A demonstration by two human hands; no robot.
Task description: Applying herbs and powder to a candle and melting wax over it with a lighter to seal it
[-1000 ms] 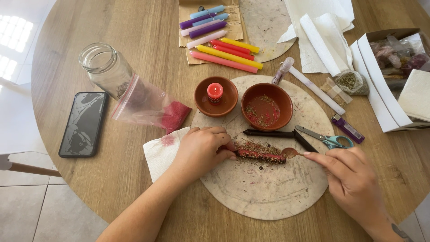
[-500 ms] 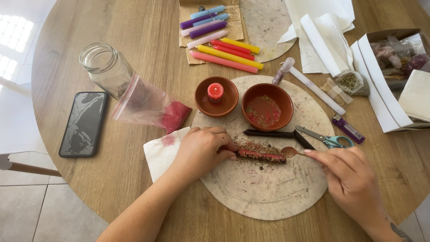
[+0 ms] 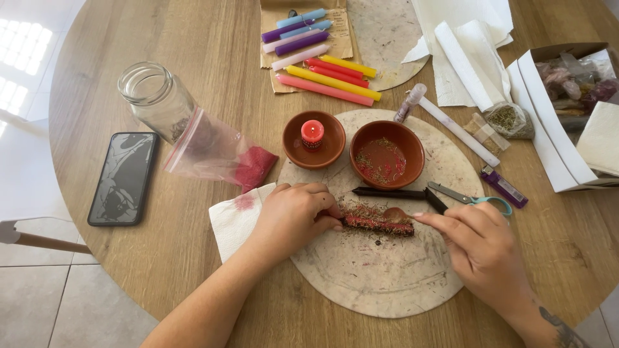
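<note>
Head view: red candle (image 3: 376, 220) lies flat, crusted with herbs.
Left hand (image 3: 291, 216): fingers pinch candle's end.
Right hand (image 3: 480, 240): grips spoon (image 3: 394, 214) over candle.

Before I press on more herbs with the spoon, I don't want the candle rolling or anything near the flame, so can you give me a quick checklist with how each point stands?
1. Left hand steadies the herb-coated red candle at its left end: ok.
2. Right hand holds the small spoon, its bowl on top of the candle: ok.
3. Candle lies on the round stone board, not on bare wood: ok.
4. Lit red candle sits in its own clay dish, apart from both hands: ok.
5. Clay bowl of herbs is close behind the candle: ok.
6. Whether the spoon carries any herbs: cannot tell.
</note>
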